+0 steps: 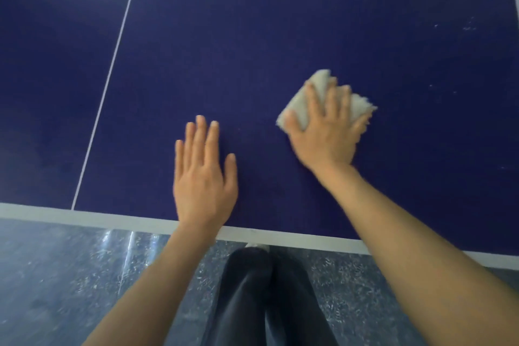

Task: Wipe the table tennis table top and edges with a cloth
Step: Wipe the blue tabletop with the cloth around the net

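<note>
A folded white cloth point(325, 98) is pressed flat onto the blue table point(252, 36) by the right hand point(325, 132), fingers spread over it, some way in from the near white edge. The left hand point(203, 174) is laid flat, fingers straight, holding nothing, just inside that edge.

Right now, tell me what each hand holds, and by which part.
The right hand presses a folded white cloth flat on the table top, fingers spread over its top face. The left hand holds nothing, lying flat.
</note>
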